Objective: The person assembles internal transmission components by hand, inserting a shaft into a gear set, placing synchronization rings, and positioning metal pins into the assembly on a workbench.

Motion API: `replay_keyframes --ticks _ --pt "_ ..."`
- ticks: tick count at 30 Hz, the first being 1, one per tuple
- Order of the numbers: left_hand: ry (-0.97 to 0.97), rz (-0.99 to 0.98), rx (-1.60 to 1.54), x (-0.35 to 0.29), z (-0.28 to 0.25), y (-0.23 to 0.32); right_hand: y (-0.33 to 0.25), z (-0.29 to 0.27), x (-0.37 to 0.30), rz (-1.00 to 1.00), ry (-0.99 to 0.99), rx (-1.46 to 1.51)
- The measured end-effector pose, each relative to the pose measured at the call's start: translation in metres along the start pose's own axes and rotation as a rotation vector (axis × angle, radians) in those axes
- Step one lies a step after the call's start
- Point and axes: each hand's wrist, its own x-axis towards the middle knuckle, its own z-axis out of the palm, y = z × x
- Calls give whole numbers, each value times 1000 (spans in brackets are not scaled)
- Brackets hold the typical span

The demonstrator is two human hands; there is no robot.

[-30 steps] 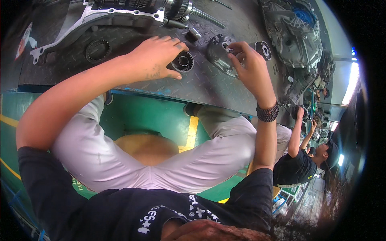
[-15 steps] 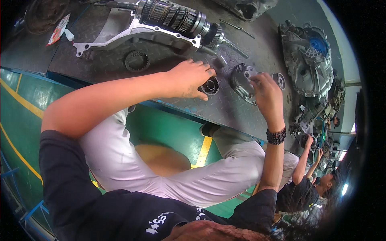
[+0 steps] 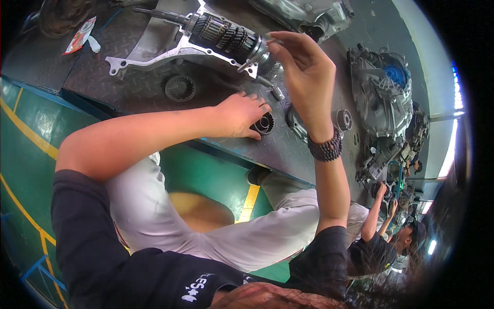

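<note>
My left hand (image 3: 241,116) lies on the bench with its fingers and thumb curled round the left side of a dark metal hub (image 3: 264,123) with rings inside it. My right hand (image 3: 310,77) is raised over the bench, thumb and forefinger pinched together. From that pinch a thin metal rod (image 3: 248,64) seems to stick out, across the corner of an open gearbox housing (image 3: 198,50). Inside the housing sits a shaft stacked with gears (image 3: 221,34). A grey metal cover (image 3: 295,123) is partly hidden behind my right wrist.
A toothed ring (image 3: 180,88) lies left of my left hand. Right of my right wrist is a round bearing-like part (image 3: 344,120). A large gearbox casing (image 3: 378,95) with a blue centre stands at the right. Another person (image 3: 383,247) works farther along the bench.
My right hand has moved from the metal cover up and left to the gear shaft's end, and a thin rod now shows at its fingertips. My left hand stays at the hub.
</note>
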Motion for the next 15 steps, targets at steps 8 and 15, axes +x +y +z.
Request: replay_keyframes --ticks 8,15 --pt "-66 10 20 6 -6 -2 16 19 20 -91 -20 -27" --pt "16 45 6 3 -3 -4 24 19 17 -44 -101 -114"
